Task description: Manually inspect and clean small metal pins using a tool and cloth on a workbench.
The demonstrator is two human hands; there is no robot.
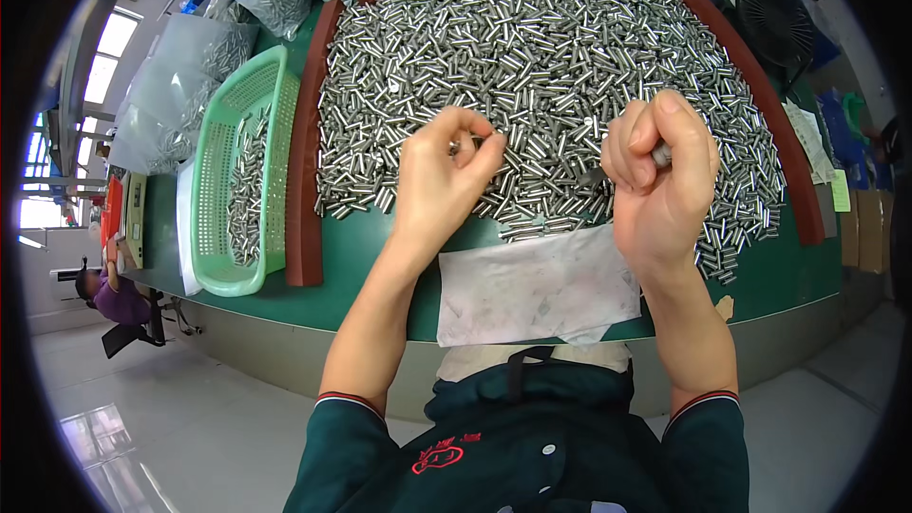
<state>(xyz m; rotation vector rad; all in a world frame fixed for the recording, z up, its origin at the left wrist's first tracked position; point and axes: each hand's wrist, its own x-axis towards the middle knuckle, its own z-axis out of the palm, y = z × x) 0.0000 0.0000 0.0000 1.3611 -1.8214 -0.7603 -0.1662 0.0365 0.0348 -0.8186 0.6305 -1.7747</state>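
A big heap of small shiny metal pins (pixel 532 57) covers the green table inside a brown wooden frame (pixel 306 180). My left hand (pixel 445 180) hovers over the heap's near edge, its fingertips pinched on a metal pin (pixel 464 144). My right hand (pixel 660 176) is raised beside it, fingers curled around a small bunch of metal pins (pixel 661 154), with another pin tip showing at its left side. A white cloth (pixel 537 290) lies on the table edge under both wrists.
A green plastic basket (pixel 217 218) with some pins stands left of the frame. Clear bags of pins (pixel 180 85) lie at the back left. A black fan (pixel 774 14) and papers (pixel 807 138) are at the right. Another person (pixel 114 290) sits far left.
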